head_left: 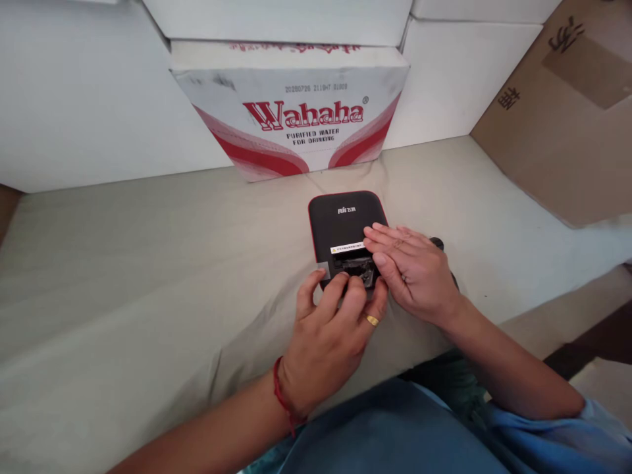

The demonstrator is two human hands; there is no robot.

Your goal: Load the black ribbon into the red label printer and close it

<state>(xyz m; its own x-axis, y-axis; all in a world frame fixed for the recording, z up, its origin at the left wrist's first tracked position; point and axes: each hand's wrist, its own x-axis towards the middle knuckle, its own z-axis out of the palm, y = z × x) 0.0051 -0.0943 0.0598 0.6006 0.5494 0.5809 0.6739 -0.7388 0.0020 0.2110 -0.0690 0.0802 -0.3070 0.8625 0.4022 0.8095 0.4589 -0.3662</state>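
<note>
A small black device [345, 220] with a red rim and a white label lies flat on a beige cloth-covered surface [148, 263]. My left hand [330, 336] rests at its near edge, fingers curled down onto the device's open lower part beside a small grey tab [323, 268]. It wears a gold ring and a red thread at the wrist. My right hand [415, 273] lies flat on the device's right side, fingers stretched out together and pointing left. What lies under the fingertips is hidden.
A white and red Wahaha water carton [296, 112] stands just behind the device. White boxes [74, 92] line the back, and a brown cardboard box [567, 118] leans at the right. A dark object [437, 243] peeks out behind my right hand.
</note>
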